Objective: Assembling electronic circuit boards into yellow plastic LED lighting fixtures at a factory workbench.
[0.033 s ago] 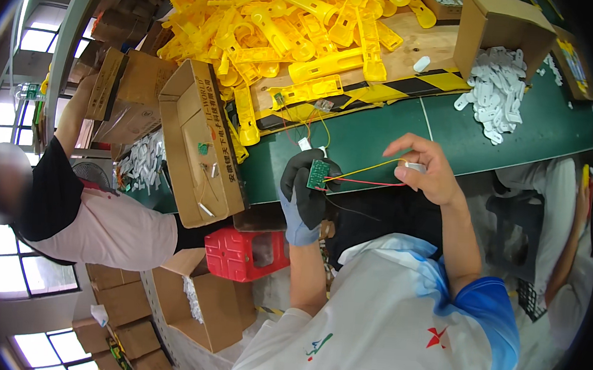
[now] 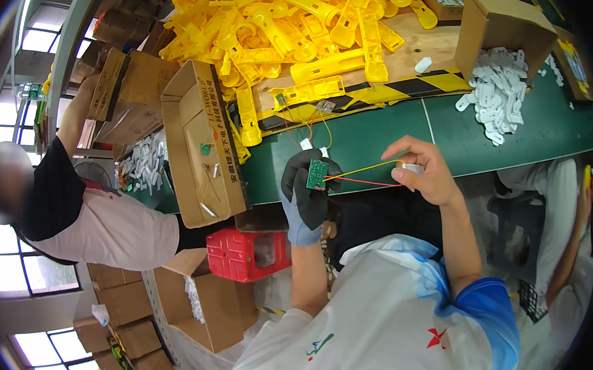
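While fingers of the left hand point(image 2: 308, 201) clamp a circuit board point(image 2: 317, 174), those of the right hand point(image 2: 431, 174) pinch a white piece point(image 2: 414, 168), seemingly to extend the wires point(image 2: 367, 169).

The green circuit board point(image 2: 317, 175) hides part of the gloved left hand point(image 2: 302, 196), and the components on it are too small to tell apart. The bare right hand point(image 2: 429, 172) partly covers a small white piece point(image 2: 414, 168) of unclear kind; where the yellow wire point(image 2: 366, 169) ends at those fingers cannot be made out. The upper edge cuts off the pile of yellow plastic parts point(image 2: 280, 29). At left, a co-worker's face point(image 2: 4, 182) is blurred; at right, the dark rim crops a second person point(image 2: 561, 217).
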Demonstrator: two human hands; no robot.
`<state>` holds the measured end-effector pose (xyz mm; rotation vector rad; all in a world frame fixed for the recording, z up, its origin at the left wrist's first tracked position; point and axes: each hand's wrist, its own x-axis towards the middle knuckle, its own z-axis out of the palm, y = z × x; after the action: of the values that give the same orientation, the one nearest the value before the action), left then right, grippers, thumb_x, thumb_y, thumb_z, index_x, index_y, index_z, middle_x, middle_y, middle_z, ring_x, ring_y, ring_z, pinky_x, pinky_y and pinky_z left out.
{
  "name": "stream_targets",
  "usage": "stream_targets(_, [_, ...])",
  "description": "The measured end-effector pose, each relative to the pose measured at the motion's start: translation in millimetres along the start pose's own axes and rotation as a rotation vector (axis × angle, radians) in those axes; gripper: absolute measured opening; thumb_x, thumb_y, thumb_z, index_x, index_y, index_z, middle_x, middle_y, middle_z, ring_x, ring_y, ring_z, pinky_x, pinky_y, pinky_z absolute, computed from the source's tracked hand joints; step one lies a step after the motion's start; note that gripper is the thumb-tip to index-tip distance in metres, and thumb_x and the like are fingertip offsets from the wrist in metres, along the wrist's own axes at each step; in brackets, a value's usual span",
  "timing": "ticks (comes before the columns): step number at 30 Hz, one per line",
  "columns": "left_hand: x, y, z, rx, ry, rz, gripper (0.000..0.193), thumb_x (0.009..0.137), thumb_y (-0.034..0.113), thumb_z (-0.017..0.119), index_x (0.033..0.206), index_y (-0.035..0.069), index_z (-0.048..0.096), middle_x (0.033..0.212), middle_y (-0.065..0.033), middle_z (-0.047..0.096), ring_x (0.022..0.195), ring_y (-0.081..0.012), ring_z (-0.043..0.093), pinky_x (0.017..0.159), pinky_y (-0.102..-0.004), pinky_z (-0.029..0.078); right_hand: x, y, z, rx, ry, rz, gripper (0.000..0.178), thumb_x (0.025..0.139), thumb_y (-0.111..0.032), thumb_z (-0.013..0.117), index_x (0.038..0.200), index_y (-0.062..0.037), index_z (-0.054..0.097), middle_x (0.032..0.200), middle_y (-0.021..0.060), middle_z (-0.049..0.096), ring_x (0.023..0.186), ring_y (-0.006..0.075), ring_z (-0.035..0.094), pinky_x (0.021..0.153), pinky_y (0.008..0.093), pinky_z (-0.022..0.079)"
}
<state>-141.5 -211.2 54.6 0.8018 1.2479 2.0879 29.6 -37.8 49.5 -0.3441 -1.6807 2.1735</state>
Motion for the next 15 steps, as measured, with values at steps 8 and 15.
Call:
stream_targets(8, [5, -10, 13, 0.033, 0.22, 0.152, 0.033, 0.1, 0.035, 0.058, 0.11, 0.004, 0.053, 0.086, -0.0114, 0.064, 0.073, -0.0202, 0.062, 0.062, -0.0311, 0.05, 6, 22, 29, -0.402, -0.065, -0.123, 0.02, 0.087, -0.012, 0.07, 0.105, -0.0029, 0.071, 0.079, 0.0064, 0.068, 0.065, 0.0145, 0.063, 0.064, 0.028, 0.05])
stream_targets(15, [-5, -12, 22, 0.26, 0.265, 0.093, 0.019, 0.097, 0.017, 0.062, 0.088, 0.003, 0.054, 0.08, -0.0048, 0.059, 0.069, -0.0116, 0.055, 0.062, -0.0267, 0.044, 3, 11, 32, -0.68, 0.356, -0.526, 0.025, 0.08, -0.002, 0.071, 0.105, -0.001, 0.071, 0.091, 0.013, 0.068, 0.081, 0.0268, 0.067, 0.073, 0.0316, 0.051])
